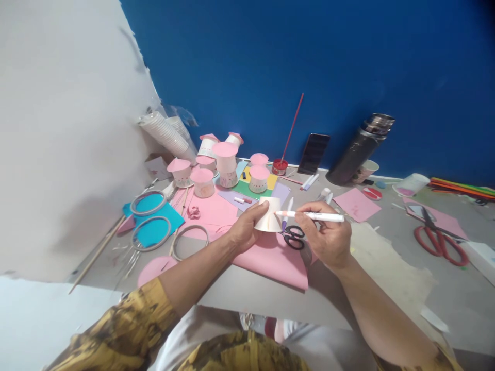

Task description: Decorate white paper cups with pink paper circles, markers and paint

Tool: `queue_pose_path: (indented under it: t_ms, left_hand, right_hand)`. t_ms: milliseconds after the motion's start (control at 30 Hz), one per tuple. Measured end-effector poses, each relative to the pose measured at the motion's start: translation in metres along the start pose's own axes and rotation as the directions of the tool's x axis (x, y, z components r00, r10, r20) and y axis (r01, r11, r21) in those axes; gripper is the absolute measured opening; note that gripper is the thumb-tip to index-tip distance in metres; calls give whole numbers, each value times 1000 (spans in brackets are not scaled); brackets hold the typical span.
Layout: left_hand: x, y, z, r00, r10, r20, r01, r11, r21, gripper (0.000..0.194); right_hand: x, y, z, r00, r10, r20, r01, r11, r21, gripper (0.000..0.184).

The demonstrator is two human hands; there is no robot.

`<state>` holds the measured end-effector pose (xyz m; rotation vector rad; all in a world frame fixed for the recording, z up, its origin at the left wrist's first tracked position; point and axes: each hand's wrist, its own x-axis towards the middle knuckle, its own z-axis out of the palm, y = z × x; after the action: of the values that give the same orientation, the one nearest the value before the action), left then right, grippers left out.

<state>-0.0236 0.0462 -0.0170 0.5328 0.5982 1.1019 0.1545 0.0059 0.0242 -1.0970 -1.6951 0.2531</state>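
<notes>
My left hand (247, 225) grips a small white paper cup (266, 220), held upside down with its narrow base up. An orange-brown line runs down the cup's side. In my right hand (328, 234) is a white marker pen (320, 216), its peach tip at the cup's side. Below the cup lie pink paper (276, 263) and black-handled scissors (294, 238). Behind it stand several white cups topped with pink paper discs, among them a near one (203, 184) and a stacked pair (226, 162).
At left are grey tape rings (150, 234) on blue paper and a wooden stick (96, 252). Nested cups (166, 134) lean on the wall. A phone (314, 153), a black flask (358, 152) and a red tin (279, 166) stand at the back. Red-handled scissors (441, 242) lie right.
</notes>
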Motion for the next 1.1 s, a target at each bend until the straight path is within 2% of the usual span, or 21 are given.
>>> queue_pose_path:
  t_ms: [200, 467, 700, 933, 1100]
  left_hand:
    - [-1, -1, -2, 999, 10, 33, -11, 1000, 28, 32]
    - [0, -2, -3, 999, 29, 38, -31, 998, 55, 33]
    - [-2, 0, -2, 999, 32, 18, -33, 996, 81, 38]
    - [-2, 0, 0, 999, 25, -28, -24, 999, 31, 23]
    - [-3, 7, 1, 997, -54, -63, 52, 998, -33, 30]
  right_hand:
    - [-4, 1, 1, 992, -34, 122, 21, 994, 104, 11]
    - [-2, -1, 1, 993, -58, 102, 48, 994, 95, 10]
    - [-1, -3, 1, 982, -76, 170, 63, 995, 82, 11]
    - [-3, -3, 1, 981, 41, 190, -61, 993, 103, 14]
    - [2, 8, 0, 978, 206, 7, -201, 946, 254, 17]
